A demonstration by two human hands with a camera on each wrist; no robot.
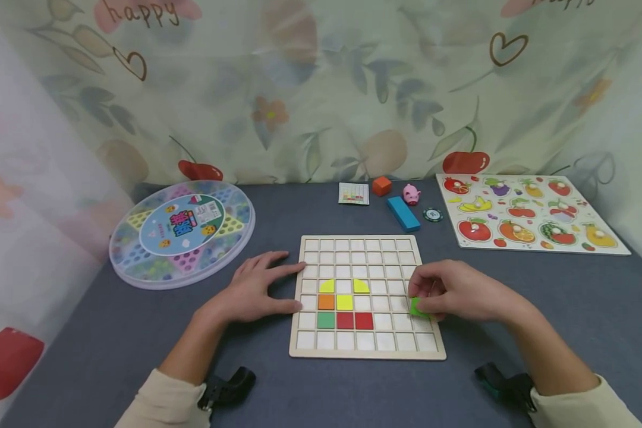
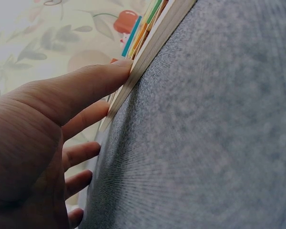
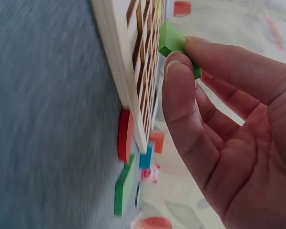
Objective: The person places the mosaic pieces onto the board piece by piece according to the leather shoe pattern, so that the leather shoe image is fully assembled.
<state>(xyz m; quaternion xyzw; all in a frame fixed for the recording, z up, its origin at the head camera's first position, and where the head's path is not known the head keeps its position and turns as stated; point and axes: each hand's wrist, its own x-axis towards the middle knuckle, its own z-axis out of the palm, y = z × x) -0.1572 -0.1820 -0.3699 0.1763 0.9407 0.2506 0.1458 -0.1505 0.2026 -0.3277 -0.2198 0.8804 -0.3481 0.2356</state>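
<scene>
A wooden grid board [image 1: 367,355] lies on the table with several coloured pieces in its cells. Among them are an orange square [image 1: 326,302], a yellow square [image 1: 345,302], a dark green square [image 1: 326,320] and two red squares [image 1: 355,321]. Two yellow rounded pieces [image 1: 361,287] sit in the row above. My left hand [image 1: 252,289] is spread, with thumb and index fingertip touching the board's left edge. Over the board's right side, my right hand [image 1: 455,291] pinches a light green tile [image 3: 171,39] between thumb and finger; the tile looks raised above the grid in the right wrist view.
Beside the board, the right wrist view shows a red piece [image 3: 125,136] and a green piece [image 3: 125,186]. Behind stand a pattern card [image 1: 354,194], orange block [image 1: 381,186], blue block [image 1: 403,214], pink pig [image 1: 411,194] and chip [image 1: 433,214]. A round game box [image 1: 235,261] and fruit board [image 1: 535,232] flank them.
</scene>
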